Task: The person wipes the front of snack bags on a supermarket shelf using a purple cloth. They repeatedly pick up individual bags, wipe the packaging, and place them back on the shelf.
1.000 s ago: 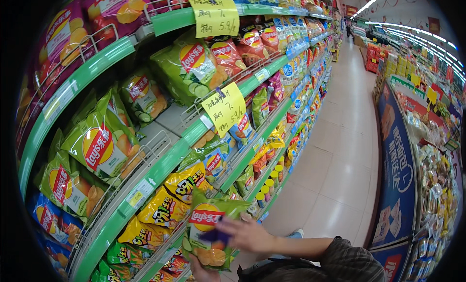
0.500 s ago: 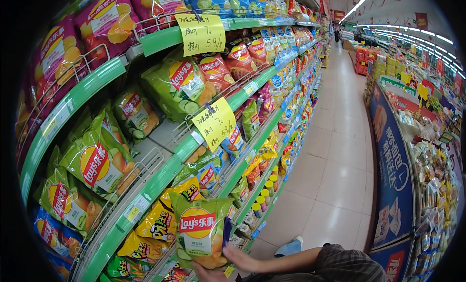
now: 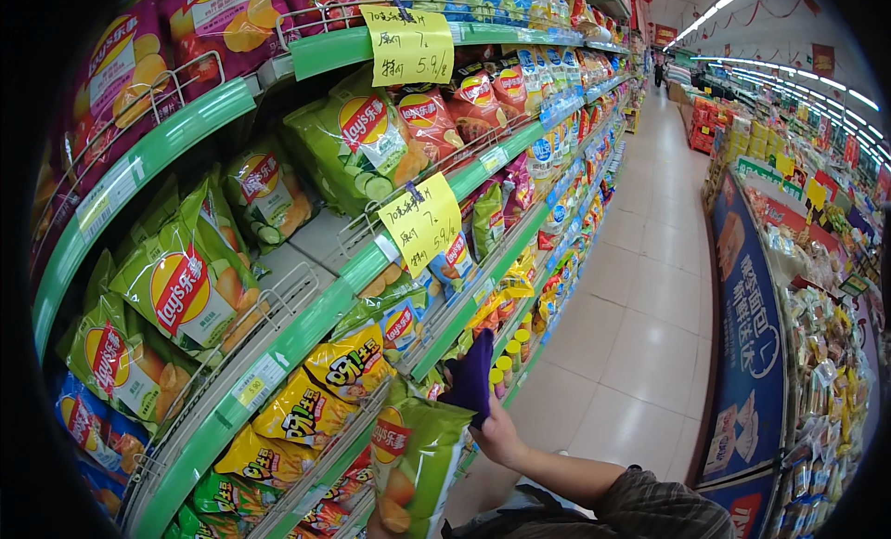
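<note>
A green bag of potato chips (image 3: 429, 455) is upright and turned partly edge-on, low in front of the shelves. My left hand (image 3: 375, 526) grips it from below at the picture's lower edge, its fingers mostly hidden by the bag. Just right of the bag, my right hand (image 3: 501, 435) is closed on a dark purple cloth (image 3: 473, 376) that rises above the fist. The cloth stands beside the bag's upper right corner; whether they touch I cannot tell.
Left, green-edged shelves (image 3: 306, 330) hold more green chip bags (image 3: 186, 288), with yellow snack bags (image 3: 302, 407) below. Yellow handwritten price cards (image 3: 419, 225) hang from the edges. A tiled aisle (image 3: 640, 307) runs back; a blue-sided display stand (image 3: 742, 344) lines its right.
My right hand has moved up and away from the bag, lifting the purple cloth into fuller view. The chip bag has turned from facing me to partly edge-on, and shifted slightly right.
</note>
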Demonstrator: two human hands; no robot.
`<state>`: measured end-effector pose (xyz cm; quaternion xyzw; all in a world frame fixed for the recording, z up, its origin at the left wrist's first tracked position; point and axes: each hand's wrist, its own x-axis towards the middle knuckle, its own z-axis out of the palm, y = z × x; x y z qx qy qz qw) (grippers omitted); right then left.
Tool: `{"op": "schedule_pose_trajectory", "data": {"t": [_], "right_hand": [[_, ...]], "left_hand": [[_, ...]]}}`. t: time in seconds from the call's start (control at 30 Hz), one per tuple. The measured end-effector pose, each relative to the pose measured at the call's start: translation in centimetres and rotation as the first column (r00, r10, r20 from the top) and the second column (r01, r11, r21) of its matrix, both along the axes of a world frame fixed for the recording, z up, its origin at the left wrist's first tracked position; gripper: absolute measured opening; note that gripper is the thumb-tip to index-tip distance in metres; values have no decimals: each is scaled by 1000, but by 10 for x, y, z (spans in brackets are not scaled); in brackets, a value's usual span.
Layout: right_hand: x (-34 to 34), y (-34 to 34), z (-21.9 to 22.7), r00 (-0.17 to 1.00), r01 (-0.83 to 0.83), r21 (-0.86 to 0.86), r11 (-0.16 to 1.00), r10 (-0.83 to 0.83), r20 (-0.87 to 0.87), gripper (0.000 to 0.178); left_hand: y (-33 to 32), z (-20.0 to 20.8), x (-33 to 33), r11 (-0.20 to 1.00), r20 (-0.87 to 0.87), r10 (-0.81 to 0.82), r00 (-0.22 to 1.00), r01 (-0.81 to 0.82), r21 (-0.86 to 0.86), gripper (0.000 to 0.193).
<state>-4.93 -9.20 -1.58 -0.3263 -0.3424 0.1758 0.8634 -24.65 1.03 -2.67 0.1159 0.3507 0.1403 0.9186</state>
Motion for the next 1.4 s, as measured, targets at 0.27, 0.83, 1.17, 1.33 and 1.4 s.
{"op": "schedule_pose_trajectory", "data": {"t": [0.27, 0.83, 1.17, 1.33, 1.4], "right_hand": [[28, -9, 43, 502, 295, -200, 934, 26, 864, 37], [28, 26, 72, 474, 614, -296, 732, -41, 880, 23], [-16, 17, 61, 466, 410, -411, 815, 200, 862, 21], [-11, 35, 76, -155, 561, -2, 828, 108, 982, 16], [-3, 44, 84, 16, 645, -22, 764, 15, 1000, 13]], "left_hand": [[31, -39, 10, 782, -8, -610, 793, 603, 157, 33], [28, 51, 33, -378, -551, 202, 810, 583, 719, 62], [28, 4, 35, -254, -257, 232, 938, 313, 915, 16], [35, 22, 30, -643, -55, 224, 973, 190, 742, 5], [31, 35, 26, -626, -136, 221, 966, 247, 739, 5]]}}
